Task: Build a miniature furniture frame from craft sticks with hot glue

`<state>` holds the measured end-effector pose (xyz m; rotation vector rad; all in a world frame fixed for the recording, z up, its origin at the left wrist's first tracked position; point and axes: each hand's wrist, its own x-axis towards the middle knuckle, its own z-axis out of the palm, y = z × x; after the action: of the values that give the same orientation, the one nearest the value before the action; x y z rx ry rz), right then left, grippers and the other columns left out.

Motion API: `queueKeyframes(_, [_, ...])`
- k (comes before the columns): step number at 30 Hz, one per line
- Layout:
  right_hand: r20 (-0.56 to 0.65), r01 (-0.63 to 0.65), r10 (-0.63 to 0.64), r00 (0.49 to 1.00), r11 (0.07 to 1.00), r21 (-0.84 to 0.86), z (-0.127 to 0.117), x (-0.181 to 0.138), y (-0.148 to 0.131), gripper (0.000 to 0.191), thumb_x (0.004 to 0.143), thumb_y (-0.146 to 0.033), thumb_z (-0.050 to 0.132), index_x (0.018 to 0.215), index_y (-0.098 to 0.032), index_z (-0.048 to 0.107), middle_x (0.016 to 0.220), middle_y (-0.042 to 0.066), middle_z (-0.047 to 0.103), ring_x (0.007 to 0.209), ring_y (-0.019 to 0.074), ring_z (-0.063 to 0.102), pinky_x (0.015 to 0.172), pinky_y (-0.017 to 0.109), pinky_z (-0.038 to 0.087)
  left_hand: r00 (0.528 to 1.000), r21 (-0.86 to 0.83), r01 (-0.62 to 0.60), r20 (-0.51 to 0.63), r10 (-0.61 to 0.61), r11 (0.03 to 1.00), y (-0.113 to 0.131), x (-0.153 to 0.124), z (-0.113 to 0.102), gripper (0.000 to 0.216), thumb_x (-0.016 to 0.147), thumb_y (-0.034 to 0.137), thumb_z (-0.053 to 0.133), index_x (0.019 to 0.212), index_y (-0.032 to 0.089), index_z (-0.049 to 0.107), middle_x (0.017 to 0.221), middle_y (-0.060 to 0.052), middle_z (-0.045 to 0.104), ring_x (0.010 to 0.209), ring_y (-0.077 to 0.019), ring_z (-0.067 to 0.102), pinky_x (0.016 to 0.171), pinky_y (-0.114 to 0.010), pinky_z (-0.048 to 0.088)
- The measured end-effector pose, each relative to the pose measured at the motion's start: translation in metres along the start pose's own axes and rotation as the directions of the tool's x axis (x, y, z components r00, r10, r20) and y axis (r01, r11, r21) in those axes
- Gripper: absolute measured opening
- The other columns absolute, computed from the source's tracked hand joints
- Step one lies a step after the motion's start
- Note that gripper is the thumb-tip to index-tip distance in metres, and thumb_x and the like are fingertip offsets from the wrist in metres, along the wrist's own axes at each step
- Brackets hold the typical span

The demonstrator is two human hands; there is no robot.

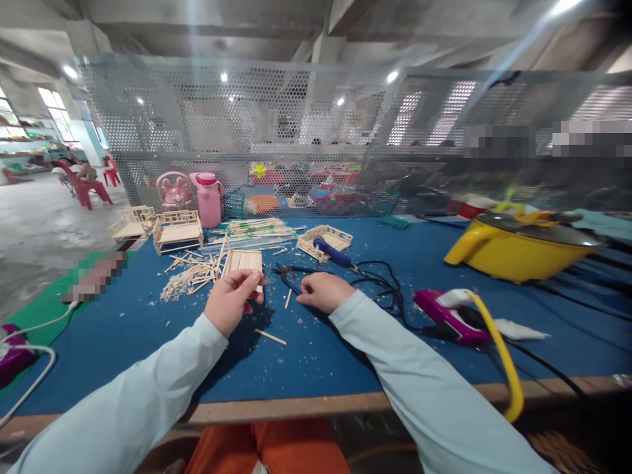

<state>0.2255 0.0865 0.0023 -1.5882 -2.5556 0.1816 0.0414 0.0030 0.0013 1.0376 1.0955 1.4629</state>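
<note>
My left hand (231,299) is raised a little above the blue table (345,342), its fingers closed on the near edge of a flat panel of glued wooden sticks (243,262). My right hand (323,291) rests knuckles-up on the table with its fingers curled under; what they hold, if anything, is hidden. A short stick (288,298) lies between the hands and a longer one (270,337) lies nearer me. Dark pliers (286,271) lie just beyond the right hand.
A heap of loose sticks (190,280), small stick-built furniture (176,230), a blue-handled tool (332,252) with black cables, a purple glue gun (447,315), a yellow pot (518,250), a pink bottle (209,199) and a mesh screen (316,131) behind.
</note>
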Motion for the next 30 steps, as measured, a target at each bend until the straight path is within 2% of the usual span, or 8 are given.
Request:
queueKeyframes(7, [-0.222, -0.113, 0.114, 0.968, 0.993, 0.014, -0.008, 0.0, -0.006, 0.013, 0.078, -0.023, 0.044, 0.071, -0.019, 0.055, 0.068, 0.006, 0.06, 0.056, 0.0151, 0.049, 0.049, 0.025, 0.023, 0.998, 0.08, -0.062, 0.01, 0.062, 0.995, 0.0, 0.001, 0.0, 0.043, 0.057, 0.052, 0.069, 0.07, 0.013, 0.06, 0.056, 0.003, 0.053, 0.039, -0.0027, 0.042, 0.033, -0.014, 0.031])
queueKeyframes(11, [-0.445, -0.017, 0.138, 0.885, 0.964, 0.265, -0.019, 0.0, -0.003, 0.023, 0.077, -0.038, 0.05, 0.065, -0.018, 0.051, 0.06, 0.001, 0.053, 0.057, 0.0129, 0.045, 0.053, 0.024, 0.029, 0.999, 0.066, -0.041, 0.023, 0.04, 0.997, 0.0, 0.001, 0.002, 0.045, 0.056, 0.056, 0.067, 0.069, 0.014, 0.056, 0.053, 0.005, 0.051, 0.039, -0.0036, 0.042, 0.034, -0.014, 0.032])
queueKeyframes(13, [-0.486, 0.123, 0.165, 0.858, 0.853, 0.507, -0.022, 0.0, -0.001, 0.027, 0.074, -0.042, 0.053, 0.063, -0.018, 0.049, 0.055, -0.003, 0.048, 0.052, 0.0103, 0.041, 0.051, 0.023, 0.03, 0.999, 0.056, -0.032, 0.029, 0.03, 0.998, -0.001, 0.001, 0.001, 0.046, 0.057, 0.058, 0.065, 0.07, 0.015, 0.054, 0.052, 0.005, 0.049, 0.04, -0.0049, 0.043, 0.034, -0.015, 0.032])
queueKeyframes(16, [-0.347, 0.229, 0.146, 0.926, 0.511, 0.828, -0.022, -0.001, -0.003, 0.033, 0.075, -0.049, 0.051, 0.062, -0.02, 0.04, 0.044, -0.009, 0.034, 0.039, 0.0066, 0.028, 0.04, 0.02, 0.024, 0.995, 0.113, -0.102, 0.013, 0.101, 0.988, -0.003, 0.001, 0.0, 0.043, 0.062, 0.058, 0.062, 0.07, 0.016, 0.054, 0.06, 0.002, 0.054, 0.051, -0.0092, 0.052, 0.042, -0.019, 0.04])
queueKeyframes(19, [-0.198, 0.195, 0.0, 0.98, 0.175, 0.965, -0.02, -0.006, -0.014, 0.041, 0.071, -0.052, 0.057, 0.06, -0.021, 0.031, 0.04, -0.012, 0.026, 0.034, 0.0047, 0.019, 0.034, 0.018, 0.016, 0.951, 0.232, -0.309, 0.064, 0.302, 0.922, -0.007, 0.001, -0.001, 0.034, 0.072, 0.05, 0.057, 0.072, 0.016, 0.059, 0.096, -0.009, 0.061, 0.09, -0.0175, 0.058, 0.071, -0.027, 0.048])
queueKeyframes(21, [-0.134, 0.138, -0.09, 0.987, 0.035, 0.99, -0.018, -0.01, -0.024, 0.043, 0.069, -0.051, 0.06, 0.061, -0.021, 0.03, 0.039, -0.012, 0.027, 0.033, 0.0041, 0.017, 0.032, 0.017, 0.014, 0.907, 0.296, -0.421, 0.148, 0.394, 0.857, -0.008, -0.001, -0.001, 0.029, 0.078, 0.044, 0.052, 0.072, 0.016, 0.06, 0.114, -0.011, 0.055, 0.11, -0.0208, 0.049, 0.088, -0.032, 0.042])
queueKeyframes(27, [-0.087, 0.057, -0.269, 0.959, -0.118, 0.991, -0.01, -0.017, -0.04, 0.043, 0.073, -0.051, 0.058, 0.059, -0.02, 0.032, 0.037, -0.012, 0.025, 0.031, 0.0037, 0.016, 0.031, 0.015, 0.015, 0.728, 0.58, -0.564, 0.014, 0.686, 0.587, -0.002, -0.003, -0.004, 0.018, 0.083, 0.029, 0.048, 0.075, 0.018, 0.059, 0.12, -0.01, 0.046, 0.118, -0.0226, 0.039, 0.1, -0.041, 0.027])
queueKeyframes(30, [-0.107, 0.037, -0.33, 0.938, -0.213, 0.976, -0.009, -0.018, -0.039, 0.043, 0.075, -0.051, 0.056, 0.057, -0.02, 0.033, 0.037, -0.011, 0.022, 0.031, 0.0038, 0.015, 0.032, 0.016, 0.017, 0.773, 0.521, -0.592, 0.149, 0.617, 0.615, 0.001, -0.004, -0.006, 0.02, 0.085, 0.028, 0.044, 0.075, 0.017, 0.057, 0.105, -0.009, 0.053, 0.105, -0.02, 0.048, 0.089, -0.034, 0.037])
